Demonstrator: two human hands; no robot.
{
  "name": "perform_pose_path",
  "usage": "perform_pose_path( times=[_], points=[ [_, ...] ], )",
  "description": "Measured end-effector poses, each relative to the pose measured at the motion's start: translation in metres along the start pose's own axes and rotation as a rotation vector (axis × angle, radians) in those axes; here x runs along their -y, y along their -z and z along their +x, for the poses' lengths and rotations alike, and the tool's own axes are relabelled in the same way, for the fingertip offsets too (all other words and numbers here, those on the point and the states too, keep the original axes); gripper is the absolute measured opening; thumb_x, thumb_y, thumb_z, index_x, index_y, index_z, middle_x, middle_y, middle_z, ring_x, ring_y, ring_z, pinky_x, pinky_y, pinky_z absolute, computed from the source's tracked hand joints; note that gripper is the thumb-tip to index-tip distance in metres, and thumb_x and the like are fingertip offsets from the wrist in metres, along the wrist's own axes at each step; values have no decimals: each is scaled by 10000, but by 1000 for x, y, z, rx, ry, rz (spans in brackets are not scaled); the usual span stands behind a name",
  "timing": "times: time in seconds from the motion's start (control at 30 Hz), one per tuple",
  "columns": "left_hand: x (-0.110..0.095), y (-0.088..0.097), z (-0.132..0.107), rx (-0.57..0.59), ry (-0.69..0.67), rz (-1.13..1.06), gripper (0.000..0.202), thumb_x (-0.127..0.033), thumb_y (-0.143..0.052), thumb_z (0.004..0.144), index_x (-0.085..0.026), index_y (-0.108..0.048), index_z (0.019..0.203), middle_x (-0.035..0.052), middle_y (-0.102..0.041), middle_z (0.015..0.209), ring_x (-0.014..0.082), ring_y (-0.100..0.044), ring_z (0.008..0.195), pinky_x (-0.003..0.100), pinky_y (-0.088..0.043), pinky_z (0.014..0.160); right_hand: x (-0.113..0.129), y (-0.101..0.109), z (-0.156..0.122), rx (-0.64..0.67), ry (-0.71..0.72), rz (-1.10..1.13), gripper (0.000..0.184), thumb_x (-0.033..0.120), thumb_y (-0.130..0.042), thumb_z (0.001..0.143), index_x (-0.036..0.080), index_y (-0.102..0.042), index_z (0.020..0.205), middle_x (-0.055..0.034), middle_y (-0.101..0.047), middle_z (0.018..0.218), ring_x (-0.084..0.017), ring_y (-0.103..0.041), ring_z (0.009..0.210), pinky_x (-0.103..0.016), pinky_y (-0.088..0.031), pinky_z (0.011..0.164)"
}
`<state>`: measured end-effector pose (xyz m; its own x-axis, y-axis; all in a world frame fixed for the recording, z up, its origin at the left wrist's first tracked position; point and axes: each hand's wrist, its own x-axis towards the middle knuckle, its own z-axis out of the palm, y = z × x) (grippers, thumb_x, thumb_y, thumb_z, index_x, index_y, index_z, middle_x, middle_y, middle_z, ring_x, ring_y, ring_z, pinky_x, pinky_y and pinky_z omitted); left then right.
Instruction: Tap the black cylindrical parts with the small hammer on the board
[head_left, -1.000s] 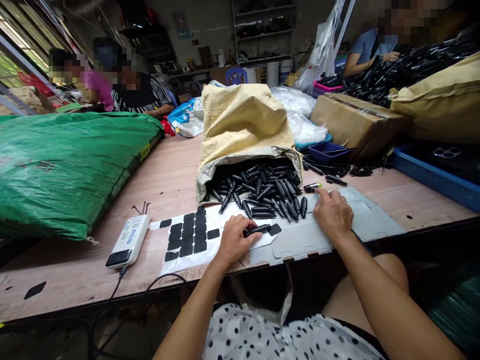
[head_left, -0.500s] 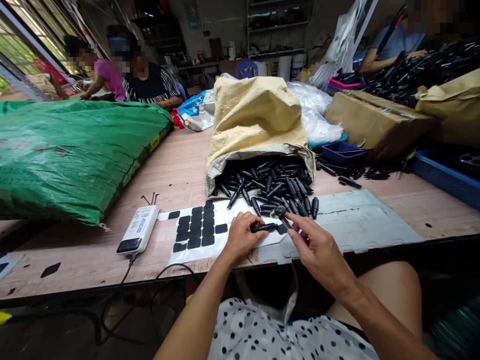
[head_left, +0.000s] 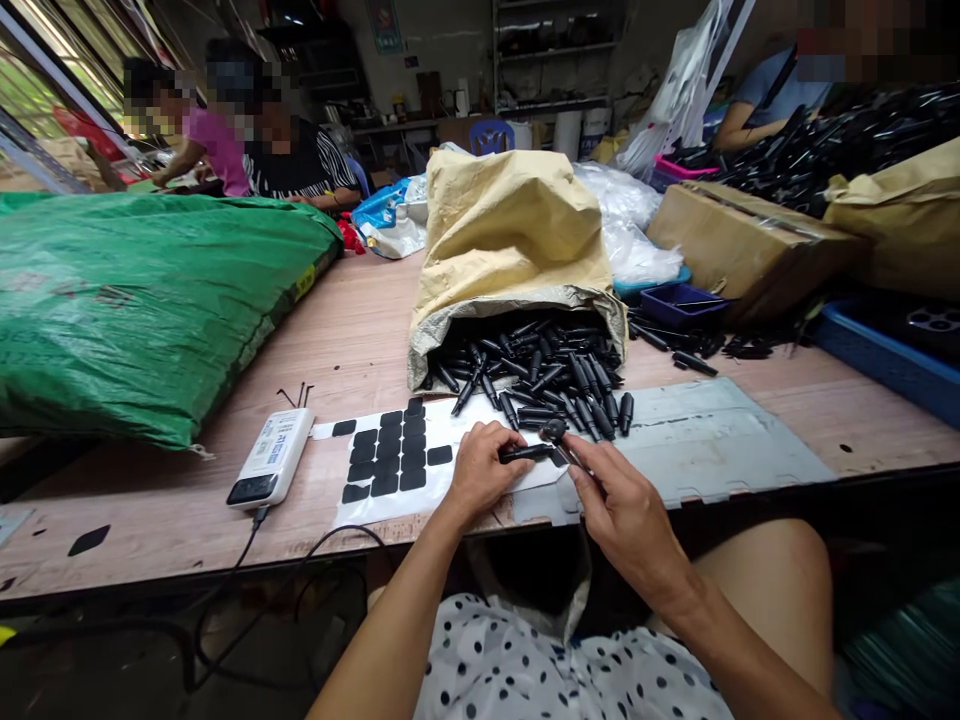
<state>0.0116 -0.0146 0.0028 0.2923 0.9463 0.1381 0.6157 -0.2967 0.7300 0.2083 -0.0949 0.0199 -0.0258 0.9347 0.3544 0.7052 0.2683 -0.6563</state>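
Observation:
My left hand (head_left: 486, 466) rests on the white sheet, its fingers closed on a slim black tube (head_left: 529, 453) that lies flat and points right. Just right of it, my right hand (head_left: 626, 500) grips a small tool with a metal shaft and a dark rounded head (head_left: 553, 430). That head is over the far side of the tube; whether they touch I cannot tell. Beyond both hands, many similar black tubes (head_left: 547, 372) spill from a tan paper sack (head_left: 517, 220). Black rounded-square stickers (head_left: 387, 452) sit in rows on the white sheet (head_left: 433, 502), left of my left hand.
A white power bank (head_left: 274, 455) with a cable stands left of the sheet. The large green sack (head_left: 150, 310) fills the table's left. On the right are a grey board (head_left: 720, 440), a blue tray (head_left: 885, 350) and a cardboard box (head_left: 724, 245). Other people sit across the table.
My right hand and the tool have dipped slightly, bringing the rounded head a little nearer the tube. My left hand keeps its hold. The whole view has shifted a little.

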Motion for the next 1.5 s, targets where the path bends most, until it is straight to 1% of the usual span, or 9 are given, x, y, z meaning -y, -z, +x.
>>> perform_pose_path(
  times=[0.23,0.37,0.47,0.6,0.9,1.03,1.17,1.37,1.5],
  points=[
    [0,1,-2,5,-26,10,138,-239,-800,786,-242,-736,908,5,-697,890,222,-566,933,361,-422,847,-19,22,17,-94,-84,-31,401,325,-499,992,253,-646,1358,-83,-708,1187,-224,-675,1041,-367,-545,932],
    [-1,2,-2,9,-34,20,203,-266,-815,781,-247,-728,963,1,-689,888,223,-568,935,363,-425,857,-56,57,53,-276,-273,-329,459,310,-524,934,285,-653,1374,-78,-697,1120,-224,-648,889,-353,-509,793],
    [-1,2,-2,20,-43,44,198,-288,-816,789,-257,-732,966,1,-695,911,227,-565,951,363,-420,863,-88,70,79,-261,-444,-509,479,267,-504,917,270,-668,1367,-112,-664,1213,-244,-633,950,-351,-459,782],
    [-1,3,-2,33,-46,77,144,-310,-800,811,-259,-740,932,5,-680,877,229,-556,934,364,-412,857,-116,58,94,-133,-575,-609,472,243,-477,939,268,-670,1369,-124,-643,1185,-247,-611,954,-342,-410,740],
    [-10,12,-10,78,-109,53,174,-392,-693,922,-237,-734,988,46,-700,944,238,-570,972,377,-433,889,-127,24,84,-246,-307,-865,424,215,-448,972,211,-649,1346,-144,-595,1071,-260,-539,948,-353,-314,678],
    [-36,17,-49,323,-156,-136,240,-435,-601,985,-254,-728,1081,49,-729,1004,209,-642,937,323,-472,836,-127,25,84,-253,-302,-870,422,210,-475,955,210,-642,1342,-141,-591,1070,-255,-533,931,-350,-298,665],
    [-40,-5,-92,656,-95,-122,209,-428,-648,942,-299,-737,1081,2,-755,962,196,-686,873,285,-474,774,-127,25,85,-257,-299,-869,410,216,-492,944,205,-639,1327,-142,-581,1066,-251,-526,928,-348,-307,671],
    [-6,-49,-115,693,232,208,365,-386,-632,905,-257,-699,1240,117,-764,1120,323,-705,1057,406,-518,885,-129,24,85,-262,-296,-871,406,226,-446,974,206,-642,1329,-139,-586,1057,-258,-536,941,-347,-288,664],
    [-23,-28,-102,759,120,87,356,-357,-743,820,-269,-738,1165,73,-772,1048,283,-716,944,361,-525,816,-129,24,85,-261,-301,-868,404,214,-458,968,204,-643,1327,-140,-586,1056,-260,-536,948,-350,-286,665]
  ],
)
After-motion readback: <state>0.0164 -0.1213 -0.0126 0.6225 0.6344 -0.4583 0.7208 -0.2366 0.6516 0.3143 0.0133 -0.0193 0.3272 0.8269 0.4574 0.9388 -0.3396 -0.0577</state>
